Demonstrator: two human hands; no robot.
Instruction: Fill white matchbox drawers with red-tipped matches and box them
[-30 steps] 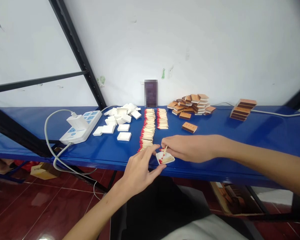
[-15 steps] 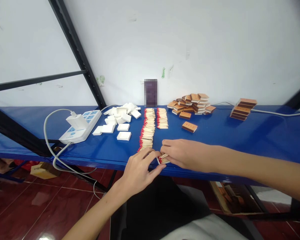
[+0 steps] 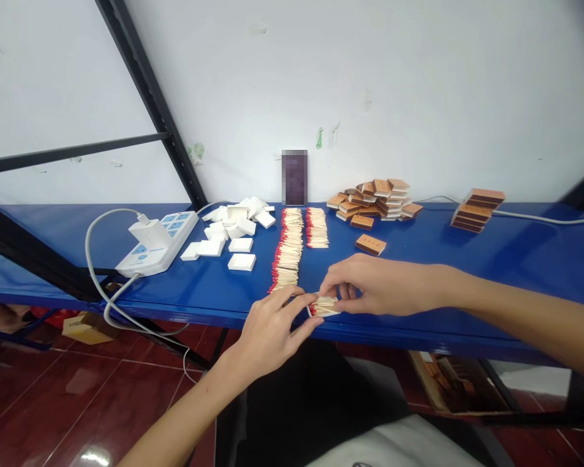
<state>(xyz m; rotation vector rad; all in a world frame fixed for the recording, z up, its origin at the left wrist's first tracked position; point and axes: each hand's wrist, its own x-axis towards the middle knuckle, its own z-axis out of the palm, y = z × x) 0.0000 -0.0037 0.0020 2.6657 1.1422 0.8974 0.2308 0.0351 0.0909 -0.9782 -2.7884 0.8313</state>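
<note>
A white matchbox tray [image 3: 315, 314] filled with red-tipped matches [image 3: 325, 305] rests near the shelf's front edge. My left hand [image 3: 275, 324] grips its left end between thumb and fingers. My right hand [image 3: 370, 285] is curled over the right end, index fingertip by the far rim and thumb against the near right corner; its other fingers are bent and partly hidden. Just beyond my left hand, a long row of matches [image 3: 288, 250] runs toward the wall, with a shorter row of matches [image 3: 317, 228] beside it.
Several white trays [image 3: 242, 261] lie left of the rows. Orange matchbox sleeves [image 3: 387, 194] are heaped at right, one sleeve [image 3: 370, 244] lying nearer me. A stack of matchboxes [image 3: 477, 211] stands farther right. At left are a power strip [image 3: 158, 256], its cable and a black post [image 3: 150, 97].
My right hand has lifted slightly and shifted right off the matches, so more of them show in the tray. My left hand keeps its hold.
</note>
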